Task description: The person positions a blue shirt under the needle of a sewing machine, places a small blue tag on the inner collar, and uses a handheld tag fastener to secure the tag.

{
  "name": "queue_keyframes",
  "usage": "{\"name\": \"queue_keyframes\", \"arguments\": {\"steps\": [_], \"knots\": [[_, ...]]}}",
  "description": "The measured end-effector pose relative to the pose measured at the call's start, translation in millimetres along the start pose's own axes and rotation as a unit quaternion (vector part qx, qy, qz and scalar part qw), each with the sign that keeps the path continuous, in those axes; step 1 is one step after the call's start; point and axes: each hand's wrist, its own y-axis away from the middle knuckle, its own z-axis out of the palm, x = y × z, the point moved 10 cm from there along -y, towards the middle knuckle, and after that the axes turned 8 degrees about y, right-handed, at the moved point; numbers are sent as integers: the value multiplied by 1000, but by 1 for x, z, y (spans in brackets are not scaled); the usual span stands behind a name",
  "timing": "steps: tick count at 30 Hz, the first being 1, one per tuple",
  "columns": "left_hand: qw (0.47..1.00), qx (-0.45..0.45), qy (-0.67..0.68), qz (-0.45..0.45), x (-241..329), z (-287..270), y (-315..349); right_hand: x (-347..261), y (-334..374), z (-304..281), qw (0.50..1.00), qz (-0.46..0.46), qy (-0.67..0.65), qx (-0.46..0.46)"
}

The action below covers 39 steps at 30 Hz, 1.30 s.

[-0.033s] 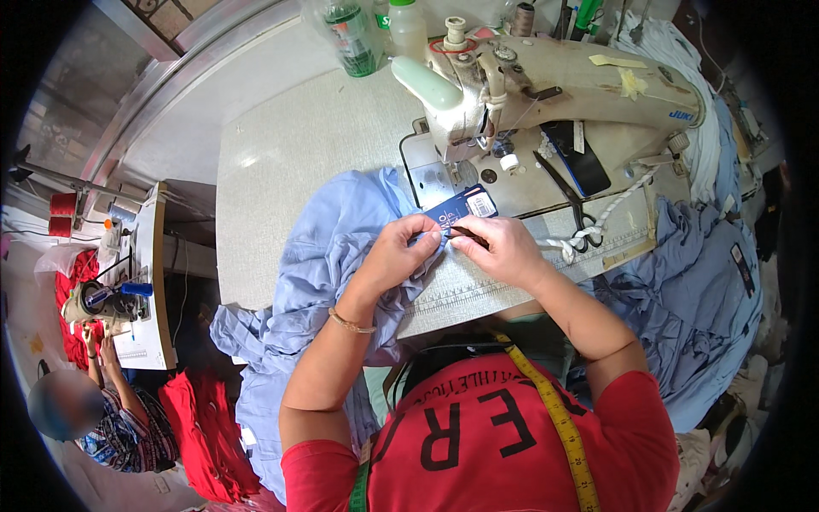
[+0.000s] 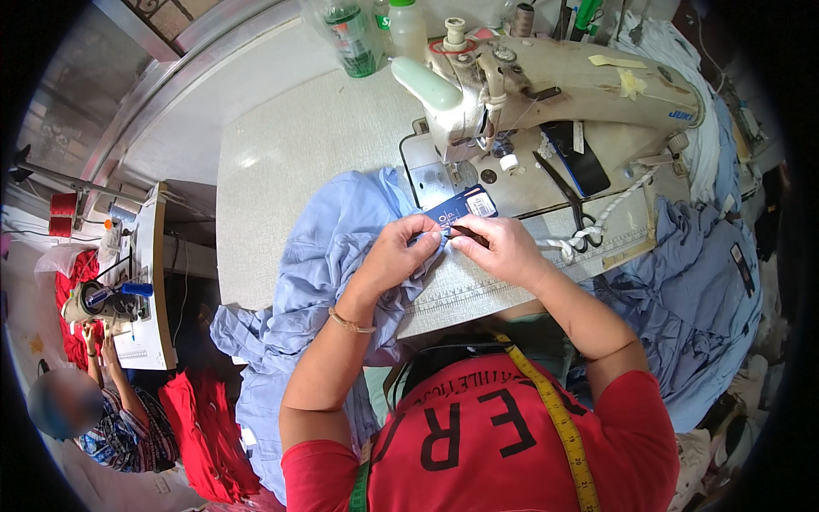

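My left hand [image 2: 397, 254] and my right hand [image 2: 505, 254] meet fingertip to fingertip at the front of the sewing table. Between thumb and forefinger, the left pinches a bit of a light-blue garment [image 2: 328, 226], which is bunched beside it and hangs over the table edge. My right hand is closed in a pinch against the same spot. Something dark and thin shows between its fingers, too small to name. Just beyond the fingertips lies a dark-blue hang tag [image 2: 456, 205] with a white label. Whether it is tied to the garment is hidden.
A sewing machine [image 2: 580, 81] stands beyond my hands. Black scissors [image 2: 563, 189], a white cord [image 2: 610, 209] and a phone [image 2: 580, 160] lie to the right. More blue garments [image 2: 682, 299] are heaped at right. Bottles [image 2: 350, 38] stand behind. A co-worker [image 2: 128, 427] sits at left.
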Motion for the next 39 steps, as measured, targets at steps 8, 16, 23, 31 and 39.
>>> {"name": "queue_keyframes", "arguments": {"steps": [8,16,23,31,39], "knots": [[999,-11,40,-14,-2,2,1,-7,2,-1,996,-47,65,24],[999,-7,42,-1,-1,1,0,-36,8,-6,956,-185,206,101],[1000,-9,28,8,2,2,0,-23,7,0,970,-138,187,68],[1000,22,-7,0,1,-2,0,-17,7,-8,982,-91,149,77],[998,24,-46,33,2,-2,0,-20,8,-9,977,-102,163,91]]}}
